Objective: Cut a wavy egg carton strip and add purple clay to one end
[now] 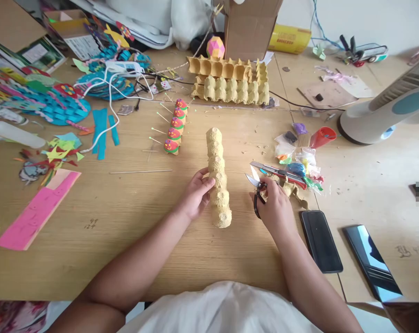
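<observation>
A strip of bare egg-carton cups [217,173] lies lengthwise on the wooden table [133,217], pointing away from me. My left hand [196,193] rests against its left side, fingers curled onto the near cups. My right hand [274,206] is closed around black-handled scissors [256,185], blades open and pointing toward the strip, a short gap from it. A painted caterpillar of egg-carton cups [175,126] with pins sticking out sits further back to the left.
Egg cartons [230,81] and a cardboard box [249,25] stand at the back. Coloured paper scraps [57,111] and a pink sheet [38,210] lie left. A craft knife, clay packets and red cup [323,136] sit right, with a fan [385,111] and two phones [320,240].
</observation>
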`<move>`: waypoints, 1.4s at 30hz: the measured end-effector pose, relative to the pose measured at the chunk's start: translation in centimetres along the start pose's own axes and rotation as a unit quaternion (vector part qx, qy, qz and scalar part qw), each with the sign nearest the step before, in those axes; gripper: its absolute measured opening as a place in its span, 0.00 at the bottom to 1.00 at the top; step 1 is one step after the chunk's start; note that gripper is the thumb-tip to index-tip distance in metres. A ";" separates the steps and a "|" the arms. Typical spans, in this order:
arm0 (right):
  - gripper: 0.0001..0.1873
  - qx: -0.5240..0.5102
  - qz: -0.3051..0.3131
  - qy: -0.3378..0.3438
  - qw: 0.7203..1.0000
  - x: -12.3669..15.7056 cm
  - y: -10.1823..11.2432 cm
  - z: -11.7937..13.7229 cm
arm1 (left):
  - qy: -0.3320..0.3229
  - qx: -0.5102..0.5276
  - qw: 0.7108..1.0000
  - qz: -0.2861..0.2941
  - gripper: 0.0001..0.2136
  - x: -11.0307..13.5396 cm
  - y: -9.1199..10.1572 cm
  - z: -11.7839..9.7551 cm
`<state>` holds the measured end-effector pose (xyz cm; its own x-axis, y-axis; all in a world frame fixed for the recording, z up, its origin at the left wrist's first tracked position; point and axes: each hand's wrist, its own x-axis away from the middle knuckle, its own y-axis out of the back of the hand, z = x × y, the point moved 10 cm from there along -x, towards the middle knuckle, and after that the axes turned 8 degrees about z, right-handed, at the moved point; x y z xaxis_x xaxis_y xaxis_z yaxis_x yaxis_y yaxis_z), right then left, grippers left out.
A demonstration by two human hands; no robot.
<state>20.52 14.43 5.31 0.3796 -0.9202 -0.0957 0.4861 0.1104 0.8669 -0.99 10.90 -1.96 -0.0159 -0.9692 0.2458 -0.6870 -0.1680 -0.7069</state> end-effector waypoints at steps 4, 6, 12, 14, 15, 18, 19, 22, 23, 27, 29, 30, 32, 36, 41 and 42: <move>0.18 0.052 0.040 0.023 0.998 0.4 -1.5 0.9 | -0.007 0.007 1.000 0.000 0.27 -0.2 0.1 0.0; 0.20 0.070 0.055 0.026 0.996 0.5 -2.1 0.9 | -0.003 0.010 1.000 0.008 0.26 -0.3 0.0 0.1; 0.21 0.115 0.070 -0.006 0.991 0.6 -2.1 0.3 | 0.003 0.030 0.999 0.012 0.23 -0.4 0.1 0.1; 0.21 0.112 0.075 -0.013 0.991 0.5 -1.9 0.4 | 0.012 0.027 0.999 0.021 0.22 -0.4 -0.1 0.2; 0.21 0.100 0.076 -0.017 0.992 0.4 -1.7 0.4 | 0.016 0.025 0.999 0.027 0.22 -0.3 -0.2 0.2; 0.21 -0.010 0.102 -0.035 0.994 0.4 -1.8 0.5 | 0.019 0.024 0.998 0.051 0.21 -0.2 -0.9 -0.1; 0.21 -0.079 0.121 -0.039 0.989 0.6 -2.1 0.6 | 0.017 0.029 0.998 0.060 0.21 -0.1 -1.2 -0.3; 0.20 -0.324 0.183 -0.024 0.928 1.4 -3.2 2.3 | 0.008 0.044 0.996 0.074 0.22 0.0 -1.8 -1.0; 0.20 -0.375 0.199 -0.022 0.905 1.8 -3.5 2.9 | 0.001 0.045 0.996 0.071 0.23 0.0 -1.8 -1.2; 0.15 -0.359 0.222 -0.011 0.906 3.0 -3.9 4.3 | -0.032 0.032 0.999 0.027 0.23 0.2 -0.6 -2.0; 0.13 -0.302 0.235 -0.004 0.924 3.4 -4.2 4.7 | -0.040 0.020 0.999 0.010 0.24 0.2 0.1 -2.0; 0.13 -0.280 0.239 0.000 0.930 3.5 -4.2 4.8 | -0.041 0.014 0.999 0.006 0.25 0.3 0.4 -2.0; 0.12 -0.252 0.248 0.008 0.935 3.7 -4.4 5.1 | -0.046 0.001 0.999 0.004 0.27 0.4 0.8 -2.0; 0.12 -0.228 0.265 0.006 0.937 3.7 -4.7 5.4 | -0.051 -0.031 0.998 0.007 0.31 0.5 0.9 -2.3; 0.15 -0.158 0.258 0.011 0.953 3.5 -4.2 5.5 | -0.058 -0.049 0.997 0.004 0.34 0.6 0.9 -2.8; 0.16 -0.147 0.259 0.012 0.954 3.5 -4.2 5.5 | -0.058 -0.053 0.997 0.006 0.33 0.6 0.9 -2.8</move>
<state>15.48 8.65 4.08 0.6452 -0.7047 0.2952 0.4261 0.6526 0.6265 -3.67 10.67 -0.64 0.0555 -0.9862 0.1558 -0.7605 -0.1428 -0.6335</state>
